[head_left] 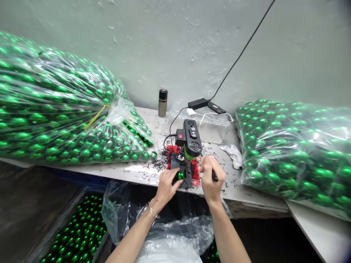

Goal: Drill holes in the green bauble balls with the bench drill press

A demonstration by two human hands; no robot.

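A shiny green ball (pixel 180 175) rests on the black base plate of a small bench drill (pixel 193 137). My left hand (pixel 166 184) pinches the ball between thumb and fingers at its left side. My right hand (pixel 212 175) is wrapped in a fist round a black handle (pixel 214 176), whose end pokes out beside the fingers, just right of the drill. A red mat (pixel 195 172) lies under the base plate. The tip of the drill is hidden behind its own head. Black shavings (pixel 160 160) are scattered around the machine.
Big clear bags of green balls lie left (pixel 49 109) and right (pixel 290 146). Behind the drill are a bottle (pixel 162 103), a power adapter (pixel 197 103) and cables. A white cloth (pixel 233 155) lies at the right. Below, a lined bin (pixel 79 230) holds green balls beside plastic sheeting (pixel 181 233).
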